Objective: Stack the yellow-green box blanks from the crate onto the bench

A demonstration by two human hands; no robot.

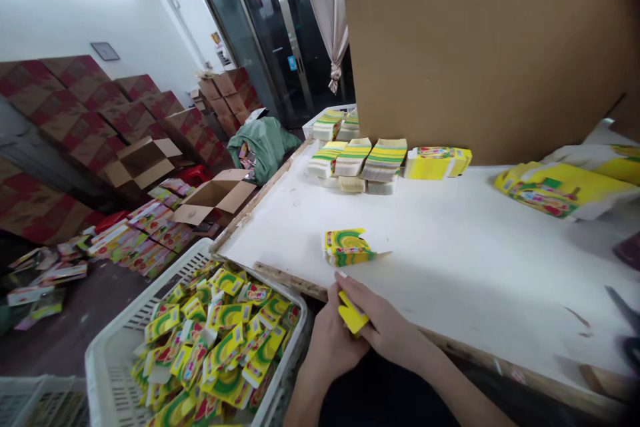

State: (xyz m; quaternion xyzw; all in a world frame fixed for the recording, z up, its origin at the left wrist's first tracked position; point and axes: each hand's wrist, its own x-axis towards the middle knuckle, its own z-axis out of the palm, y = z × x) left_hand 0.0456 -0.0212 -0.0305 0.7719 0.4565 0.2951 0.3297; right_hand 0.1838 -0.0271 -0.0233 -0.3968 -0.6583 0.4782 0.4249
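Left hand (327,340) and right hand (387,320) round a yellow box (353,317)

Gripping the yellow box from both sides, with both hands curled inward and nearly closed upon it, at the near edge of a white table (435,233). Facing a second box (346,247), lying just beyond the hands and open at one end. Working beside a white basket (100,340) heaped with small boxes (235,315), on the left. Overlooking stacks (385,159) standing before upright cardboard (490,60), with scissors (623,309) showing partly at far right.

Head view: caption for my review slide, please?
Left hand and right hand hold a yellow carton beside a white basket of printed boxes.
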